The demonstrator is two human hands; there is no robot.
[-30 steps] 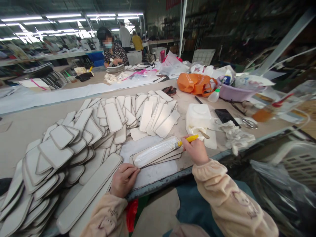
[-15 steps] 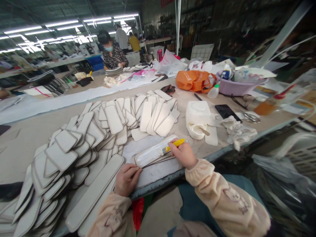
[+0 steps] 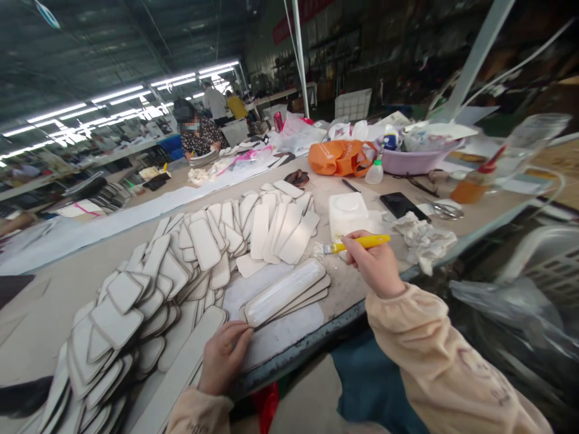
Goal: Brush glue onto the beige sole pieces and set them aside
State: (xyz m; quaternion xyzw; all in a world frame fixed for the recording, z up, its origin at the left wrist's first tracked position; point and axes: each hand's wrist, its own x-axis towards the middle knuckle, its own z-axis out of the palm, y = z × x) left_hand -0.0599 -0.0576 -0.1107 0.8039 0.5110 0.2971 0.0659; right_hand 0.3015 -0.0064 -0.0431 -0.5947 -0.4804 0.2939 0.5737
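Observation:
My right hand [image 3: 374,260] is closed around the yellow handle of a paintbrush [image 3: 367,241]. Its bristles, smeared with white paste, hover just past the far right end of a long rounded panel [image 3: 289,292]. That panel has a wet, glossy white coat and tops a small fanned stack of like panels. Thumb and fingertips of my left hand [image 3: 226,354] pinch together at the panel's near left end. Behind my right hand stands a white plastic jug [image 3: 347,211]; its cut opening is mostly hidden.
Many grey-edged white panels [image 3: 122,313] lie in overlapping rows to the left. On the right are a phone [image 3: 404,206], crumpled cloth [image 3: 425,238], scissors [image 3: 446,209], an orange bag [image 3: 339,158] and a purple basin [image 3: 414,161]. A co-worker [image 3: 199,135] sits across the table.
My right hand has lifted the brush off the panel and moved it right, toward the jug. My left hand stays at the panel's end. The camera view has tilted and shifted.

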